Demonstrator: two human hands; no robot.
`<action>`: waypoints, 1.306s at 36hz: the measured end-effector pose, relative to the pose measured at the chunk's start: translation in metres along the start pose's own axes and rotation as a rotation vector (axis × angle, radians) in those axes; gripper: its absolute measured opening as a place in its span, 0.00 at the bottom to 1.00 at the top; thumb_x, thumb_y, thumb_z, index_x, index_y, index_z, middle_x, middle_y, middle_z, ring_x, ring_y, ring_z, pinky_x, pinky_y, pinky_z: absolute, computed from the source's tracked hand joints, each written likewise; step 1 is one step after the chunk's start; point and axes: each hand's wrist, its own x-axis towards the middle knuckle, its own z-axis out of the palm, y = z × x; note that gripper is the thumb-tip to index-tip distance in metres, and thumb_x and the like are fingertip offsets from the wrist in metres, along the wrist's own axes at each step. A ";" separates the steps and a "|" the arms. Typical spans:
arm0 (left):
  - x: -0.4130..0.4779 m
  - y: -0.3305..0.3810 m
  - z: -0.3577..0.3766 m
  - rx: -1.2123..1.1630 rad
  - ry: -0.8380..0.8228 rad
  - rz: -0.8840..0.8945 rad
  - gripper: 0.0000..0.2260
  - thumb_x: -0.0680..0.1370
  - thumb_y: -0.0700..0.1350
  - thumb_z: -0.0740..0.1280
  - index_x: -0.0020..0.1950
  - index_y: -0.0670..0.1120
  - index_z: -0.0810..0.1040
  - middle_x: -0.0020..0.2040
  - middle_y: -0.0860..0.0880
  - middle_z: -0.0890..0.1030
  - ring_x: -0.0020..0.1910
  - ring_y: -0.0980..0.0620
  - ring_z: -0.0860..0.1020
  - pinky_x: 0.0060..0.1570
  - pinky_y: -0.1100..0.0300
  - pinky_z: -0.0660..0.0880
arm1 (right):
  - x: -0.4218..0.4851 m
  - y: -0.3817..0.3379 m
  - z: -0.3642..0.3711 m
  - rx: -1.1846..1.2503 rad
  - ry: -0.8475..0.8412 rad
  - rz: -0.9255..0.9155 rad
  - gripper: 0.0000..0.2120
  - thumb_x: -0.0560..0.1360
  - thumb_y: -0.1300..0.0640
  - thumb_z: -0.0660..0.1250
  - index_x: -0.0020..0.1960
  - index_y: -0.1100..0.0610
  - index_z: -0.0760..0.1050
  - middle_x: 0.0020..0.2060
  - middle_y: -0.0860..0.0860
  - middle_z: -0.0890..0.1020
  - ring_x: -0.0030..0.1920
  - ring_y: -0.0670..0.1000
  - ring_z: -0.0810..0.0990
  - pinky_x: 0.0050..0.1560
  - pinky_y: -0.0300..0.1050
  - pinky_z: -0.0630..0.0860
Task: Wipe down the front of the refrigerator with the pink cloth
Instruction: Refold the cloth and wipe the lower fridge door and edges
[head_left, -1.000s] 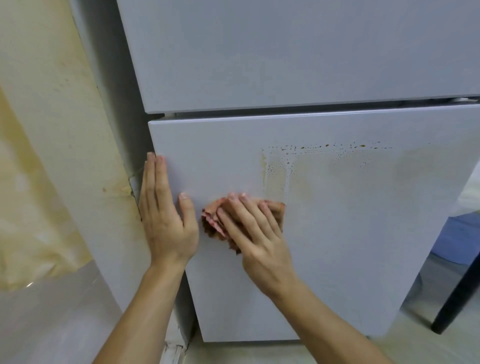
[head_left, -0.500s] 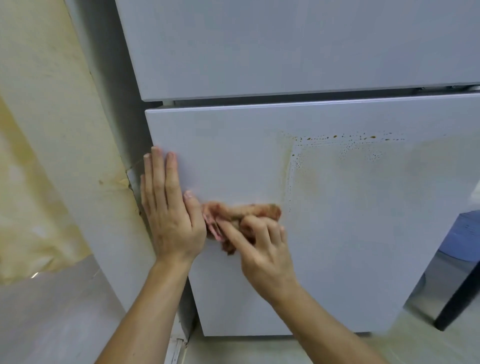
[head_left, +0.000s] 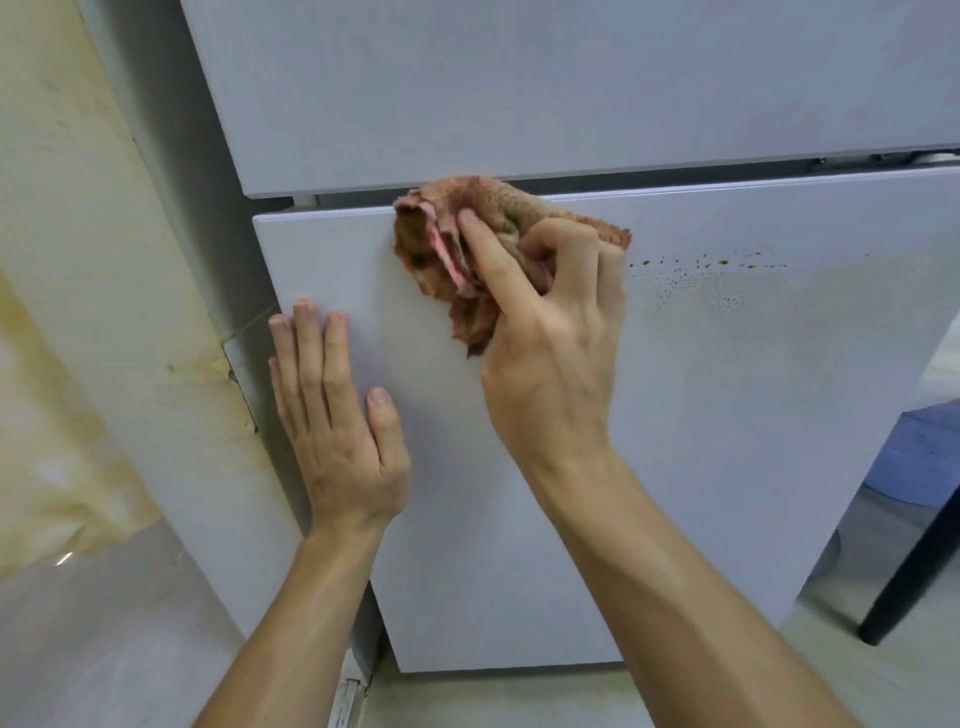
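Note:
The white refrigerator fills the view, with its lower door (head_left: 701, 441) under the upper door (head_left: 519, 88). A crumpled pink cloth (head_left: 441, 234), stained brown, lies against the top edge of the lower door. My right hand (head_left: 550, 332) grips the cloth with curled fingers and thumb. My left hand (head_left: 337, 415) rests flat on the lower door near its left edge, fingers straight. A row of brown droplets (head_left: 711, 265) and a faint yellowish smear sit to the right of the cloth.
A stained cream wall (head_left: 78, 260) stands close on the left of the refrigerator. A blue container (head_left: 914, 457) and a dark furniture leg (head_left: 904, 587) are at the lower right. Light floor (head_left: 104, 649) runs below.
My right hand has carried the cloth up from the middle of the lower door to its top edge. The smear's left part is wiped away. My left hand stays flat on the door.

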 end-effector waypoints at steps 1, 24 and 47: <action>0.000 0.001 0.001 0.005 0.010 0.000 0.26 0.83 0.40 0.57 0.81 0.33 0.62 0.82 0.35 0.60 0.84 0.37 0.54 0.81 0.36 0.55 | -0.001 -0.003 0.001 0.008 0.000 0.020 0.25 0.78 0.66 0.58 0.71 0.52 0.80 0.57 0.58 0.78 0.56 0.56 0.68 0.55 0.55 0.73; 0.005 0.010 0.005 0.062 -0.047 0.045 0.31 0.79 0.43 0.65 0.81 0.38 0.63 0.83 0.36 0.58 0.84 0.34 0.54 0.83 0.40 0.49 | -0.051 0.028 -0.010 0.004 -0.050 0.067 0.24 0.75 0.67 0.65 0.68 0.50 0.77 0.59 0.53 0.69 0.59 0.57 0.69 0.61 0.53 0.69; 0.006 0.030 0.013 0.057 -0.019 0.050 0.32 0.76 0.36 0.65 0.80 0.35 0.64 0.83 0.36 0.60 0.84 0.36 0.54 0.82 0.38 0.50 | -0.120 0.075 -0.027 -0.134 -0.229 -0.119 0.20 0.77 0.65 0.60 0.65 0.48 0.73 0.58 0.52 0.70 0.54 0.56 0.71 0.54 0.52 0.71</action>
